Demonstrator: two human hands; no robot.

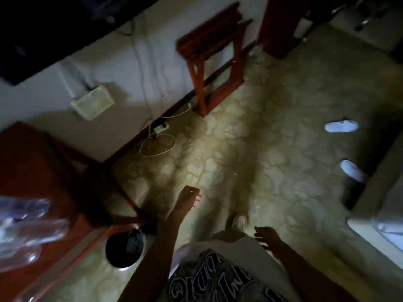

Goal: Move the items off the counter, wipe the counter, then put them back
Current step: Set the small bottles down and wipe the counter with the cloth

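Observation:
The room is dim and the view is blurred. A reddish wooden counter point(32, 162) fills the left side, with clear plastic bottles point(26, 223) lying blurred on its near end. My left hand point(188, 198) hangs over the floor right of the counter, fingers loose and holding nothing. Lower right, my right hand point(267, 235) is held out with its fingers spread, and it is empty too. Neither hand touches the counter or the bottles.
A black waste bin point(124, 249) stands by the counter's corner. A folding wooden rack point(216, 62) leans on the wall, with cables and a power strip point(160, 129) below. Two white slippers point(341, 127) lie near a bed point(379, 210) at right. Patterned floor point(250, 149) spreads between.

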